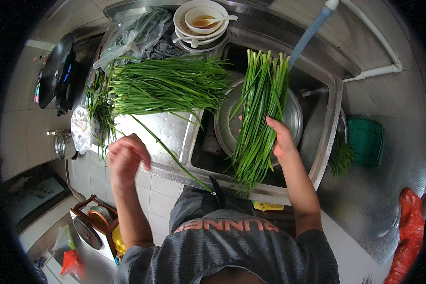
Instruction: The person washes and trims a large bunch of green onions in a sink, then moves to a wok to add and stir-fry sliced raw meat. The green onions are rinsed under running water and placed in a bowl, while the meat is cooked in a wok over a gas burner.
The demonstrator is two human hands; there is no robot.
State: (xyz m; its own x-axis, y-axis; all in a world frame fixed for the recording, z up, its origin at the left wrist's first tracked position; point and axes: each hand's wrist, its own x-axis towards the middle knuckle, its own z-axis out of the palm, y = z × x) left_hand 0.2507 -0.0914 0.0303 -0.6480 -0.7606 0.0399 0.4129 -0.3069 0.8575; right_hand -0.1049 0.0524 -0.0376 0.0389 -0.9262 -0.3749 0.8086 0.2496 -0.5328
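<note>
A thick bunch of green garlic chives lies in my right hand, pale stem ends pointing away and leaf tips toward me. My thumb presses its right side, and fingertips show at its left. Beneath the bunch, a round metal basin sits in the sink. My left hand, slightly blurred, is curled closed beside the counter's front edge; what it holds, if anything, is hidden. Beyond it a large pile of chives covers the steel drainboard. A single long stalk slants from the pile over the front edge.
Thin trimmings heap left of the pile. Behind are a plastic bag of greens and stacked white bowls with a spoon. A blue-grey pipe reaches down behind the sink. A green basket stands at right, a black wok at left.
</note>
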